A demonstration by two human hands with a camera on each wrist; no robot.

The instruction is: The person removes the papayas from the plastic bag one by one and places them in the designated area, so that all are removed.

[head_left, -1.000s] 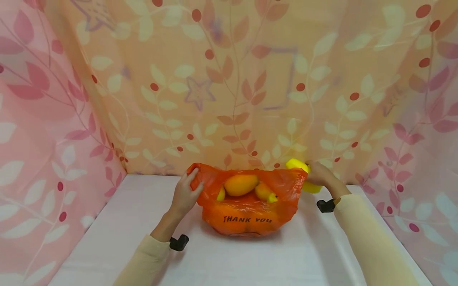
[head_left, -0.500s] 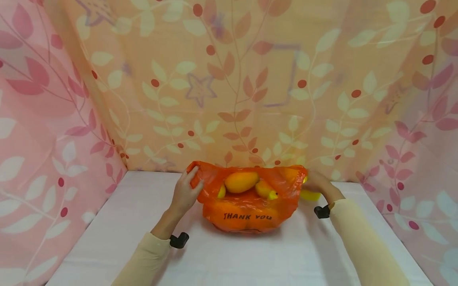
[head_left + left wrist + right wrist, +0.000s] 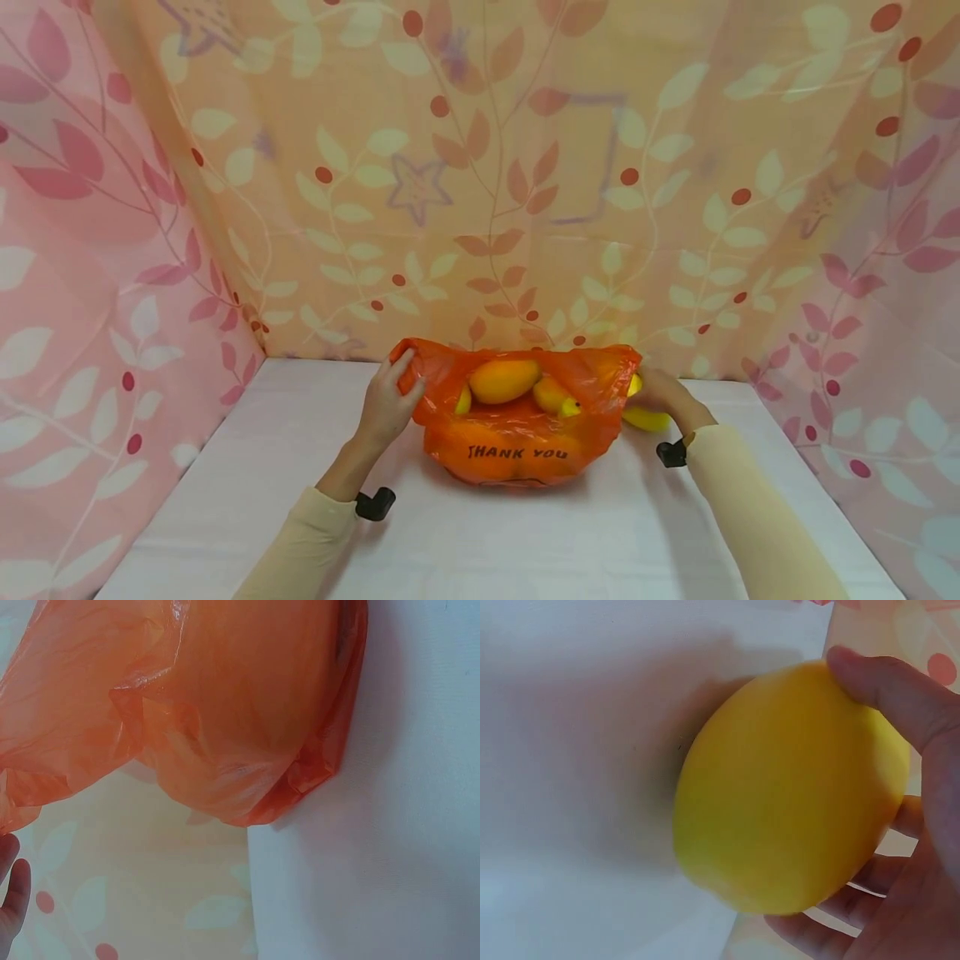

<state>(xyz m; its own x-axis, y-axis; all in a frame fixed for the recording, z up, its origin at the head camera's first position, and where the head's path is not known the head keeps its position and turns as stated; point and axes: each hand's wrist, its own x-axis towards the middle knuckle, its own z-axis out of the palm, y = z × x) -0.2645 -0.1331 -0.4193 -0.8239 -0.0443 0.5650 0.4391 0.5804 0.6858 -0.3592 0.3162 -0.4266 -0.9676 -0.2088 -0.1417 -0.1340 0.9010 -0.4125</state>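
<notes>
An orange plastic bag (image 3: pixel 517 467) printed THANK YOU sits on the table, its mouth facing me. Mangoes (image 3: pixel 504 382) show inside the opening, partly covered by the film. My left hand (image 3: pixel 384 404) grips the bag's upper left edge, pulling that side out taut. At the bag's right side, my right hand (image 3: pixel 663 393) holds a yellow mango (image 3: pixel 787 795). In the right wrist view the thumb lies over one end and the fingers curl beneath. From the head view the bag's right edge hides part of this mango.
A white cloth (image 3: pixel 480 542) covers the table. Floral curtains (image 3: pixel 495 183) stand close behind the bag and along both sides. Each wrist carries a small black camera mount (image 3: pixel 377 503).
My right hand has lowered the yellow mango beside the bag's right edge, which now hides more of it. My left hand keeps its grip on the bag.
</notes>
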